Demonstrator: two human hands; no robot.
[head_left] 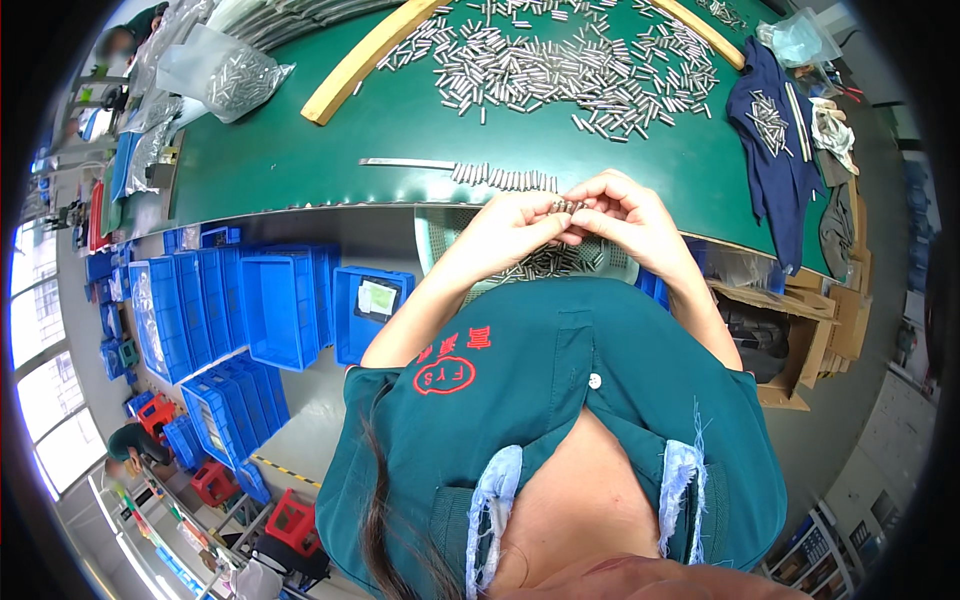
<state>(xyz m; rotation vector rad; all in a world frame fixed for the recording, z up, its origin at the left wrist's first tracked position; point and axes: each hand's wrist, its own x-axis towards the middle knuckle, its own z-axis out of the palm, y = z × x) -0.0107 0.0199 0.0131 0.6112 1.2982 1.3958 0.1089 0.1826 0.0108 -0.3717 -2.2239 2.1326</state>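
Observation:
My left hand [522, 222] and my right hand [630, 212] meet at the table's front edge. Pinched between their fingertips are several small metal pins [568, 207] in a short row; the fingers partly cover them. Just beyond my left hand, more pins [500, 178] lie side by side in a line on the green table [270, 160]. A narrow flat metal strip [408, 163] extends leftward from that line. Under my hands, a pale green basket [432, 240] holds many darker-looking pins [548, 262].
A large heap of pins [560, 75] spreads between two wooden bars [365, 62]. At left sits a clear bag of pins [235, 82]. Pins also rest on a dark blue cloth [765, 195] at right. Blue bins [280, 300] stand below left, cardboard boxes [845, 320] below right.

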